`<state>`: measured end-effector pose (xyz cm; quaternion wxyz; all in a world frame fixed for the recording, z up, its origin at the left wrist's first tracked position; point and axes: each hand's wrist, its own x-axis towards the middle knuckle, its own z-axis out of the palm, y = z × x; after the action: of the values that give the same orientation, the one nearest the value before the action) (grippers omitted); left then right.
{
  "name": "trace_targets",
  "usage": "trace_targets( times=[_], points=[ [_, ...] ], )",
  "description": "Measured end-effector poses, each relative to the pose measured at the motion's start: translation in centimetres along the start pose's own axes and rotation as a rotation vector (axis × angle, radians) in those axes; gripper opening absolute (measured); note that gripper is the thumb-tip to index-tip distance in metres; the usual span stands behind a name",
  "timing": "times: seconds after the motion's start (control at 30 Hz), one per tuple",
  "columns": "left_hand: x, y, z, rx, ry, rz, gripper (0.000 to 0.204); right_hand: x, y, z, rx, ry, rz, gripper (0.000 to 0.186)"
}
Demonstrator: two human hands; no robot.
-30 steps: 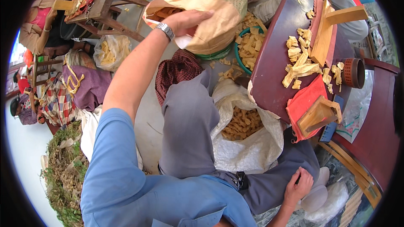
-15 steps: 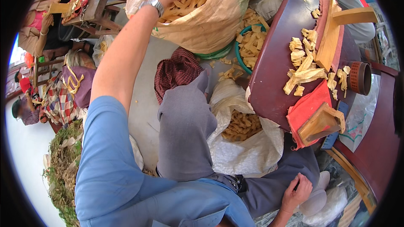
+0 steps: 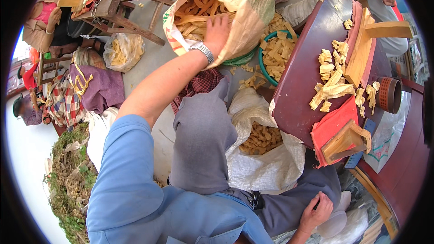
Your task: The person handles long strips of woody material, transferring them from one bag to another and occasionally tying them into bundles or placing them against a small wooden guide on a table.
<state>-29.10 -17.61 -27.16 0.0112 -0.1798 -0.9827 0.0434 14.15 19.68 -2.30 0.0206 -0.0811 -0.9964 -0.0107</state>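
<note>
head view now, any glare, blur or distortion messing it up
Head view: black fisheye border, and the wooden strip at lower right bows near the rim; head view: soft sheen on the dark red table, and the pale surface at far left looks washed out; head view: left hand and watch look reasonably clear, fingertips hard to make out.

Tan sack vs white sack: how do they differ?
- The left hand reaches into the tan sack; no hand is in the white sack.
- The tan sack shows long strips; the white sack, shorter pieces.
- The tan sack is farther from the person's body than the white sack.

Both are open, with yellow-brown contents.
</note>
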Motion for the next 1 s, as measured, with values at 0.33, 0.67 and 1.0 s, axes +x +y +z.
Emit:
trace_targets(
  times=[0.33, 0.67, 1.0],
  points=[
    [4.8, -3.7, -0.6, -0.214, -0.257, -0.302, 0.044, -0.2, -0.2, -0.2, -0.004, -0.061, 0.050, 0.012],
    [6.4, -8.3, 2.6, -0.998, -0.225, -0.250, 0.060, 0.0, -0.1, 0.2, -0.040, -0.013, 0.026, 0.012],
    [-3.3, -4.8, 5.4, -1.104, -0.273, -0.104, 0.036, 1.1, -1.7, -0.2, -0.003, 0.018, 0.009, 0.010]
  ],
)
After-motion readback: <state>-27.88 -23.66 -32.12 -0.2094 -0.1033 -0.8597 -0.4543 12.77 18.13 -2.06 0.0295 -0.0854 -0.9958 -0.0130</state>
